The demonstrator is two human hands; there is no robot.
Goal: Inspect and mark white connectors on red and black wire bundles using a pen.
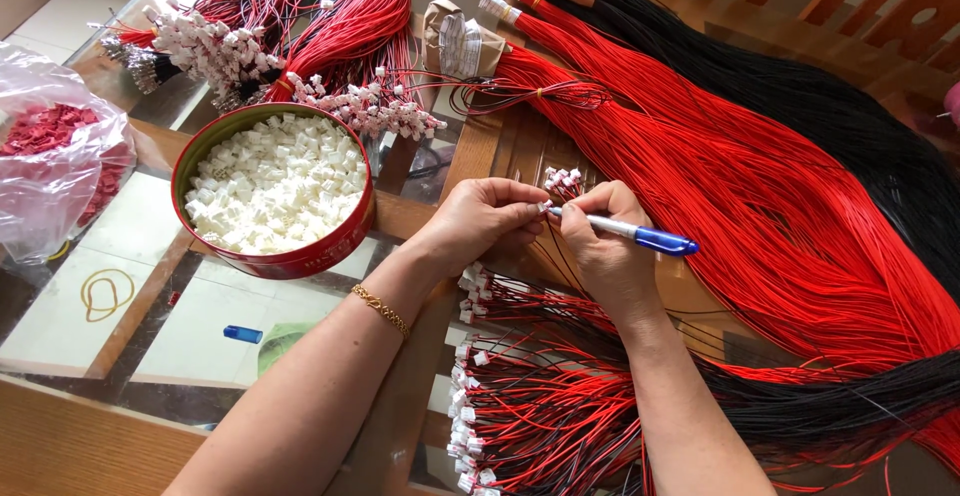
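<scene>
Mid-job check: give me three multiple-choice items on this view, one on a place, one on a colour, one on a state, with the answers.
1. The round red tin lies where, from the left hand?
A. to its left
B. to its right
C. under it

2. The pen cap's colour?
A. green
B. blue
C. yellow

3. The tin is:
A. empty
B. lidded
C. full of white connectors

Answers:
1 A, the tin sits left of the hands.
2 B, the cap in the right hand is blue.
3 C, white pieces fill the open tin.
</scene>
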